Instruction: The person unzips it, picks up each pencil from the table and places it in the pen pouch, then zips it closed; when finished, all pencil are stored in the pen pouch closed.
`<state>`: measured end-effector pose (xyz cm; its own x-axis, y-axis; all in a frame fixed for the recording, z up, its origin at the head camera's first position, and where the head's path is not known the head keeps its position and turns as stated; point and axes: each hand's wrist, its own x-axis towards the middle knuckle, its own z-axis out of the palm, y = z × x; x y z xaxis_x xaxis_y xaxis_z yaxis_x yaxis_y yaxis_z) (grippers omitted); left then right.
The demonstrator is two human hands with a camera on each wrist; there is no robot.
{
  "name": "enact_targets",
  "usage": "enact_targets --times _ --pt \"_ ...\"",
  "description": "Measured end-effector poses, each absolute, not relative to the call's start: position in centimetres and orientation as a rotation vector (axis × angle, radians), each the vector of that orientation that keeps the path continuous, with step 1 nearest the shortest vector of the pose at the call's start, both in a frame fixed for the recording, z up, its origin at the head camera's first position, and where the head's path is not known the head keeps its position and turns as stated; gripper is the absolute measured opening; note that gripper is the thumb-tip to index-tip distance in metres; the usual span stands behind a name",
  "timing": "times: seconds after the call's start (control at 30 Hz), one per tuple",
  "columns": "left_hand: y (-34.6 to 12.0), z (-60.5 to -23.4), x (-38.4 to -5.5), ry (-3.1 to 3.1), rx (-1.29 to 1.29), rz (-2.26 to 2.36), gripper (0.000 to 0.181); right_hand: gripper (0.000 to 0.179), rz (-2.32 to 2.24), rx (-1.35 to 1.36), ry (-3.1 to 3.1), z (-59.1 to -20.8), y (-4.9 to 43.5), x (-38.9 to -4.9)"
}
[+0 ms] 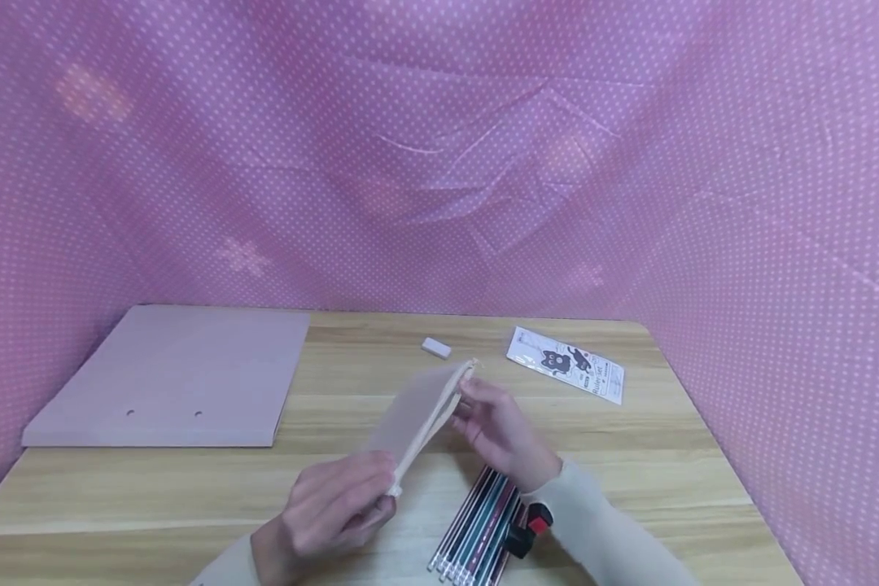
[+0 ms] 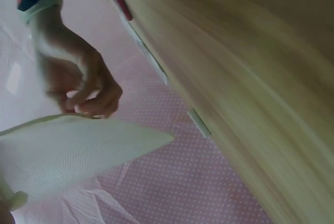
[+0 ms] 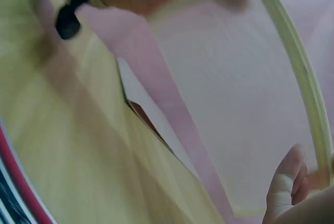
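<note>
A pale, see-through mesh zipper pouch (image 1: 410,411) is held up at a slant above the table, its long edge parted near the upper end. My left hand (image 1: 340,500) grips the pouch's lower end, thumb under and fingers over it. At the upper end, my right hand (image 1: 501,431) pinches the edge between thumb and fingers. The left wrist view has the fine mesh side of the pouch (image 2: 78,151) below the right hand (image 2: 81,78). Beneath the right wrist lies a bundle of striped pencils (image 1: 476,529), partly hidden by that hand and sleeve.
A white eraser (image 1: 436,348) lies behind the pouch. Farther right is a packaged ruler set (image 1: 567,365) with black cat drawings. A large pale folder (image 1: 176,374) with two holes covers the table's back left. Pink dotted cloth (image 1: 439,187) encloses the wooden table.
</note>
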<state>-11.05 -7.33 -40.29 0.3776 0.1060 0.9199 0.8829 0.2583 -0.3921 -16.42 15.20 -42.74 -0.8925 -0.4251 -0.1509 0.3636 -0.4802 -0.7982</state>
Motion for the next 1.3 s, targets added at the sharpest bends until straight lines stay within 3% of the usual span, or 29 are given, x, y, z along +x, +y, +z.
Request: enact_targets --times 0.23,0.4,0.5,0.6,0.77,0.93,1.17,1.3 --pt "-8.5 -42.0 -10.6 -1.295 -1.299 -0.637 0.018 0.035 -2.271 -0.131 1.348 -43.1 13.7 -14.1" --pt "-9.1 -43.2 -10.0 -1.579 -1.342 -0.726 0.02 0.016 -2.274 -0.14 1.537 -43.2 13.3 -13.8" --pt "-9.0 -43.4 -9.7 -1.719 -1.35 -0.831 0.037 0.012 -2.281 -0.11 1.605 -43.2 13.2 -13.8" --pt "-8.7 -43.2 -9.5 -1.867 -1.251 -0.942 0.052 0.01 -2.257 -0.111 1.687 -43.1 12.9 -13.7" --pt "-7.8 -42.6 -9.8 -2.136 -0.94 -0.999 0.056 0.003 -2.166 -0.171 1.819 -43.2 12.2 -13.1" --pt "-7.3 -42.6 -9.9 -2.242 -0.835 -0.9 0.049 0.006 -2.102 -0.195 1.825 -43.3 11.4 -12.3" --pt "-7.2 -42.5 -10.0 -2.274 -0.76 -0.889 0.018 0.018 -2.052 -0.16 1.816 -43.4 11.5 -12.7" --pt "-7.2 -42.2 -10.1 -2.294 -0.715 -0.851 0.011 0.024 -2.03 -0.189 1.831 -43.5 11.6 -12.9"
